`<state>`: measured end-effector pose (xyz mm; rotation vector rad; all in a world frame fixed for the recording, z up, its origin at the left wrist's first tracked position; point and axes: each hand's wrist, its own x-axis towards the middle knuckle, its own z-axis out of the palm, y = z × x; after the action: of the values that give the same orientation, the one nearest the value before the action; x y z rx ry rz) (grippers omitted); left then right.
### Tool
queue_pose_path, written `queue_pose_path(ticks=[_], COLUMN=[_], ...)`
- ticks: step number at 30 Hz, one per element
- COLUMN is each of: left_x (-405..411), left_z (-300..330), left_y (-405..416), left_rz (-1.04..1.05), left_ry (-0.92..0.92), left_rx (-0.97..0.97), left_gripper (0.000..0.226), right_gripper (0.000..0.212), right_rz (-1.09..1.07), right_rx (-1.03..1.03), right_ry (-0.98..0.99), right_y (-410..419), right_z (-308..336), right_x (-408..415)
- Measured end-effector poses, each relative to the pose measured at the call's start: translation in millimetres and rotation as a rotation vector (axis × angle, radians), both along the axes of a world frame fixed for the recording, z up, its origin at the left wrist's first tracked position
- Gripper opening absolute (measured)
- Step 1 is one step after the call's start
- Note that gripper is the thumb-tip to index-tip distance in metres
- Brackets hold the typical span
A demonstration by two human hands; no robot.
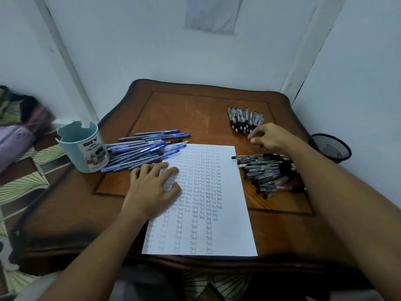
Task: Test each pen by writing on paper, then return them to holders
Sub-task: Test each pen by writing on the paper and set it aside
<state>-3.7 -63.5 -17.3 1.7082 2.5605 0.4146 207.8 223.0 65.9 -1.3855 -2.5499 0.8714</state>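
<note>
Left hand lies flat, fingers spread and straight, pressing the upper left part of the white sheet of paper, which sits mid-table with its near edge just short of the front lip of the brown wooden table. The sheet is packed with rows of the handwritten word "Test", dense at the top, sparser columns lower down. Right hand hovers with fingers loosely curled, gripping nothing, its fingertips right at the near ends of the fanned row of grey-and-black click pens at the far right. Below that wrist, a loose heap of black-capped clear pens lies just beside the paper's right edge. A pile of blue stick pens crowds the paper's top left corner. The pale teal plastic cup, labelled "DIY DESK ORGANIZER", stands at the left edge; the black mesh pen holder sits at the right edge. Bare wood lies open across the far middle.
</note>
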Motion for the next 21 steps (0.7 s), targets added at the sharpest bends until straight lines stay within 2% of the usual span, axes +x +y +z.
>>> queue_pose_path(ticks=[3, 7, 14, 21], left_x=[-0.4, -0.1, 0.4, -0.7], left_z=[-0.5, -0.7, 0.2, -1.7], left_y=[-0.5, -1.4, -0.3, 0.2], left_rz=[0.003, -0.002, 0.001, -0.003], left_ry=[0.005, -0.005, 0.005, 0.004], left_rx=[-0.004, 0.002, 0.000, 0.003], left_gripper=[0.065, 0.065, 0.067, 0.065], right_gripper=[0.025, 0.029, 0.020, 0.019], right_rz=[0.213, 0.272, 0.232, 0.232], right_rx=[0.029, 0.087, 0.154, 0.200], right_ry=[-0.238, -0.362, -0.340, -0.319], right_y=[-15.1, -22.0, -24.1, -26.9], right_z=[7.2, -0.8, -6.2, -2.3], right_x=[2.7, 2.1, 4.3, 8.2])
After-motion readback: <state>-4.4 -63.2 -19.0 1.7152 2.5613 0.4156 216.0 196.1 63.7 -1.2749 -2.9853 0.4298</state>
